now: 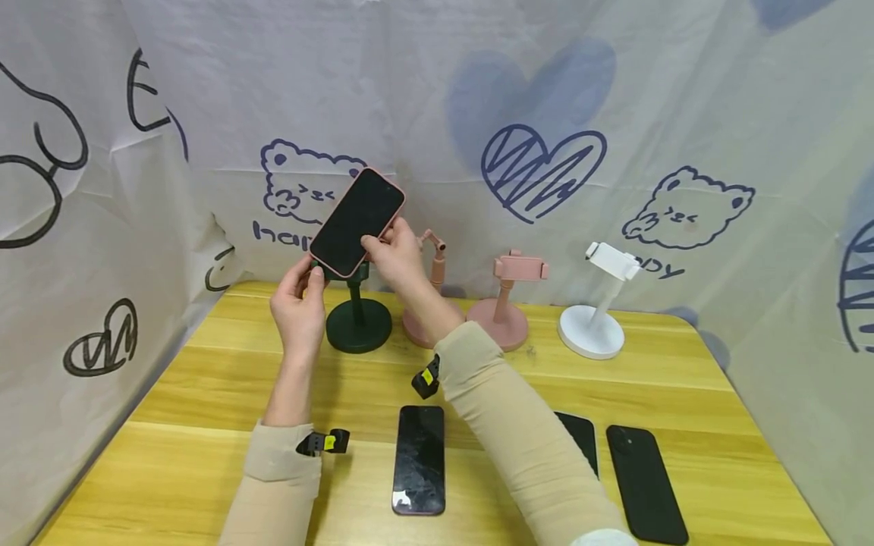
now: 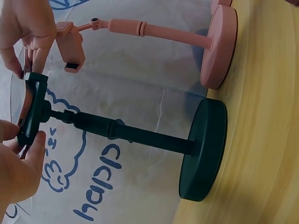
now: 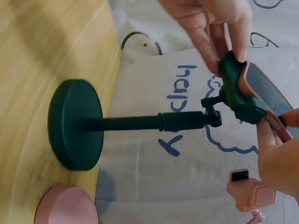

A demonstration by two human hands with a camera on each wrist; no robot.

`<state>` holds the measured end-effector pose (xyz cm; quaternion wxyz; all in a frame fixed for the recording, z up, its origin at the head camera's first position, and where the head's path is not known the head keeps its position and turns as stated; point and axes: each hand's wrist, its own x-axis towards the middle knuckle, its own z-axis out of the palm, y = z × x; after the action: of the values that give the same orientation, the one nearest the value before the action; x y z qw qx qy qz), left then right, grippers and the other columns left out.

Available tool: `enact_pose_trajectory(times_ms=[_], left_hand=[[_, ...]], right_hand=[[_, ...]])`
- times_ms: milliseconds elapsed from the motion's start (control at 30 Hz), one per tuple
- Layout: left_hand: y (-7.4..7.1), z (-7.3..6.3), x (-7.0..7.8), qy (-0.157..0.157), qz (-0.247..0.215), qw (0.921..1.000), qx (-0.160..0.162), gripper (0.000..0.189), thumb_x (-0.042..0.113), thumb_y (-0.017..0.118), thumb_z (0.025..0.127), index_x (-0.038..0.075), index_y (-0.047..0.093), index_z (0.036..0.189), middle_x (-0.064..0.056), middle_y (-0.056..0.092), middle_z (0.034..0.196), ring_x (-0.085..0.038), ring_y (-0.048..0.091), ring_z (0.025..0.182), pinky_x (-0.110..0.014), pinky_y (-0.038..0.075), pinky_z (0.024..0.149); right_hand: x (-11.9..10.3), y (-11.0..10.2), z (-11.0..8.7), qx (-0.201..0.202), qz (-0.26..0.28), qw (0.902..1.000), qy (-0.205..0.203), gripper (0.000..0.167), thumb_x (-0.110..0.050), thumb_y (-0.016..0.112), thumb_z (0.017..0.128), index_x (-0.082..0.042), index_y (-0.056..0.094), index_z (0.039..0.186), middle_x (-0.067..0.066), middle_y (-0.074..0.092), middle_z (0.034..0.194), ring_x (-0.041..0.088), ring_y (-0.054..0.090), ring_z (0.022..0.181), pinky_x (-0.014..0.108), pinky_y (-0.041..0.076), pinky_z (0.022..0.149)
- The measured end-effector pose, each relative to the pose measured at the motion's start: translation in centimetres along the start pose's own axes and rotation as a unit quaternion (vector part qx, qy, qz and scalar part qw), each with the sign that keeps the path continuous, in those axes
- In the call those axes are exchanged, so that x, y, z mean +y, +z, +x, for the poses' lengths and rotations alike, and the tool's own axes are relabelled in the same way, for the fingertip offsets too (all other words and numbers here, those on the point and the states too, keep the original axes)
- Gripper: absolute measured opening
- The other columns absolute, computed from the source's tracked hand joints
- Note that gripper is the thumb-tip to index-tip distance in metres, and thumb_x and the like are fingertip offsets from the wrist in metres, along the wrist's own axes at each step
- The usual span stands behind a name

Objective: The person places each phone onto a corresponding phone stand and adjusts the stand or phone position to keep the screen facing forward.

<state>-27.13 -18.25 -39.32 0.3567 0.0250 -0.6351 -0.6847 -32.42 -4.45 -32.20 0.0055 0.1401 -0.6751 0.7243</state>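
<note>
A dark-screened smartphone in a pink case (image 1: 358,220) is held tilted at the head of a dark green phone stand (image 1: 359,327). With thumb and fingers my right hand (image 1: 401,254) pinches the phone's right edge. My left hand (image 1: 299,307) pinches one end of the green clamp (image 3: 232,77) by the phone's lower corner. Side-on in the left wrist view, the phone lies against the clamp (image 2: 35,109). From the head view, the phone hides most of the clamp.
Two pink phone stands (image 1: 505,322) and a white one (image 1: 591,334) stand to the right of the green stand. Nearer me lie a phone (image 1: 419,459), a second phone (image 1: 582,440) partly under my right sleeve, and a black phone (image 1: 645,481). A drawn-on cloth (image 1: 423,91) hangs behind.
</note>
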Motion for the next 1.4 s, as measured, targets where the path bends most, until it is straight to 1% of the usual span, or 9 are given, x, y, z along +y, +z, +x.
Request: enact_pose_trajectory(times_ms=[100, 267, 433, 633, 733, 867, 1100, 1233, 1400], left_hand=[[-0.2, 0.0, 0.1, 0.004, 0.043, 0.9991, -0.003, 0.033, 0.006, 0.060, 0.105, 0.000, 0.065, 0.138, -0.017, 0.069, 0.125, -0.007, 0.065, 0.101, -0.017, 0.056, 0.090], [-0.3, 0.0, 0.3, 0.006, 0.103, 0.9946, 0.009, 0.032, 0.012, 0.062, 0.106, 0.004, 0.068, 0.136, -0.014, 0.071, 0.129, -0.012, 0.067, 0.104, -0.016, 0.053, 0.086], [-0.5, -0.1, 0.4, 0.014, 0.128, 0.9913, 0.028, 0.030, 0.012, 0.063, 0.105, 0.005, 0.071, 0.134, -0.011, 0.073, 0.128, -0.021, 0.070, 0.108, -0.020, 0.056, 0.089], [-0.6, 0.0, 0.3, 0.028, 0.132, 0.9902, 0.034, 0.029, 0.011, 0.064, 0.104, 0.005, 0.072, 0.132, -0.011, 0.073, 0.128, -0.023, 0.070, 0.108, -0.023, 0.058, 0.091], [-0.6, 0.0, 0.2, 0.037, 0.132, 0.9899, 0.037, 0.029, 0.010, 0.065, 0.104, 0.005, 0.072, 0.131, -0.012, 0.073, 0.127, -0.023, 0.071, 0.107, -0.019, 0.056, 0.089], [-0.7, 0.1, 0.2, 0.044, 0.130, 0.9898, 0.038, 0.029, 0.009, 0.065, 0.103, 0.004, 0.072, 0.131, -0.013, 0.073, 0.127, -0.022, 0.071, 0.105, -0.015, 0.054, 0.083], [-0.9, 0.1, 0.3, 0.035, 0.126, 0.9908, 0.034, 0.029, 0.009, 0.065, 0.103, 0.004, 0.072, 0.131, -0.012, 0.073, 0.127, -0.020, 0.071, 0.106, -0.014, 0.052, 0.080], [-1.0, 0.2, 0.4, 0.029, 0.125, 0.9912, 0.031, 0.029, 0.009, 0.065, 0.103, 0.005, 0.072, 0.131, -0.012, 0.073, 0.128, -0.020, 0.071, 0.107, -0.015, 0.052, 0.083], [-1.1, 0.3, 0.6, 0.018, 0.120, 0.9923, 0.024, 0.029, 0.009, 0.066, 0.103, 0.005, 0.072, 0.131, -0.011, 0.073, 0.128, -0.015, 0.071, 0.107, -0.017, 0.055, 0.088]], right_hand=[[0.1, -0.2, 0.0, -0.012, -0.039, 0.9990, -0.017, 0.045, -0.006, 0.060, 0.105, -0.002, 0.045, 0.147, 0.020, 0.064, 0.139, 0.030, 0.067, 0.122, 0.039, 0.058, 0.099], [0.2, -0.5, -0.1, -0.025, -0.084, 0.9953, -0.041, 0.042, -0.009, 0.063, 0.104, -0.002, 0.048, 0.143, 0.021, 0.066, 0.135, 0.029, 0.070, 0.118, 0.039, 0.059, 0.096], [-0.1, -0.6, 0.0, -0.046, -0.104, 0.9923, -0.050, 0.042, -0.008, 0.063, 0.104, -0.001, 0.047, 0.142, 0.022, 0.066, 0.134, 0.028, 0.070, 0.117, 0.036, 0.060, 0.094], [-0.3, -0.9, 0.1, -0.066, -0.115, 0.9898, -0.054, 0.042, -0.006, 0.061, 0.104, 0.000, 0.046, 0.143, 0.022, 0.066, 0.132, 0.029, 0.070, 0.117, 0.035, 0.060, 0.093], [-0.4, -1.1, 0.2, -0.075, -0.127, 0.9874, -0.059, 0.042, -0.007, 0.061, 0.105, 0.000, 0.045, 0.143, 0.023, 0.066, 0.131, 0.029, 0.071, 0.116, 0.035, 0.061, 0.092], [-0.5, -1.3, 0.2, -0.089, -0.122, 0.9866, -0.062, 0.041, -0.006, 0.060, 0.105, 0.000, 0.044, 0.143, 0.023, 0.065, 0.131, 0.029, 0.071, 0.116, 0.035, 0.061, 0.092], [-0.7, -1.6, 0.4, -0.102, -0.122, 0.9852, -0.064, 0.043, -0.004, 0.060, 0.105, 0.001, 0.044, 0.144, 0.023, 0.066, 0.132, 0.030, 0.072, 0.114, 0.036, 0.061, 0.091], [-0.8, -1.8, 0.4, -0.107, -0.128, 0.9839, -0.065, 0.043, -0.004, 0.061, 0.104, 0.001, 0.044, 0.144, 0.022, 0.066, 0.131, 0.030, 0.073, 0.112, 0.036, 0.061, 0.091], [-0.9, -2.1, 0.6, -0.112, -0.132, 0.9827, -0.064, 0.042, -0.004, 0.061, 0.104, 0.000, 0.045, 0.142, 0.022, 0.067, 0.128, 0.029, 0.074, 0.108, 0.035, 0.062, 0.090]])
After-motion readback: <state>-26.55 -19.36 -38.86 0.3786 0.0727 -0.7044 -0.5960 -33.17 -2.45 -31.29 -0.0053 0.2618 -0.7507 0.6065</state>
